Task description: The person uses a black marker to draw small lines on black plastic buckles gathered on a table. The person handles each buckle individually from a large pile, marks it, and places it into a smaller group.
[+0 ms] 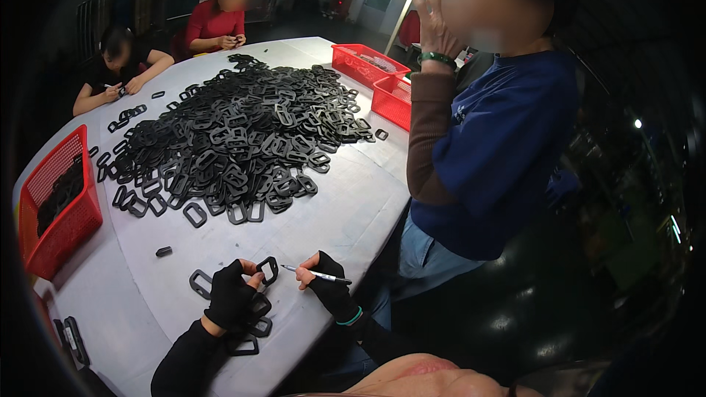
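Observation:
My left hand (232, 295), in a black fingerless glove, pinches a black plastic frame-shaped piece (275, 267) between thumb and fingertips above the white table. Just to its right, my right hand (329, 292), gloved the same way, grips a pale-barrelled pen (323, 276). The pen's tip points at the frame piece; whether it touches cannot be made out. Several more black frames lie beneath and beside my left hand, one loose frame (194, 281) at its left and another (243, 345) nearer my forearm.
A large heap of black frames (228, 140) covers the table's (331, 213) middle. Red baskets stand at left (81, 224) and far right (360, 66). A small dark piece (164, 251) lies near. One person (507, 132) stands at right; two people sit across.

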A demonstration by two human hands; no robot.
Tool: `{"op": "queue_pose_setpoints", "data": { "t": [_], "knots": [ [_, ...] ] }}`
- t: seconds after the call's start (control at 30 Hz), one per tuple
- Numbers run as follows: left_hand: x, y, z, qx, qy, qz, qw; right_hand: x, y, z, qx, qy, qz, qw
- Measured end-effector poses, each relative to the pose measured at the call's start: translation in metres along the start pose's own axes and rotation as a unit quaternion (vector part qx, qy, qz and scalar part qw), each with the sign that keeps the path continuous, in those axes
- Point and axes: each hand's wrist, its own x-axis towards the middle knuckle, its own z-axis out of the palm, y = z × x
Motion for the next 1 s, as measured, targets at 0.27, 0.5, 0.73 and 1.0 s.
{"op": "queue_pose_setpoints", "data": {
  "t": [0.27,0.5,0.73,1.0],
  "knots": [
    [0.018,-0.016,-0.001,-0.064,-0.008,0.102,0.993,0.006,-0.027,0.008,-0.015,0.038,-0.006,0.999],
    [0.002,-0.009,-0.018,-0.021,-0.007,0.081,0.996,0.004,-0.015,0.022,0.013,0.032,0.021,0.999],
    [0.007,0.002,-0.014,0.003,-0.016,0.066,0.998,0.007,-0.017,0.013,-0.010,0.016,0.029,0.999],
    [0.011,0.001,-0.015,0.013,-0.031,0.077,0.996,0.012,-0.019,0.015,0.013,0.036,0.091,0.995]
  ]
}}
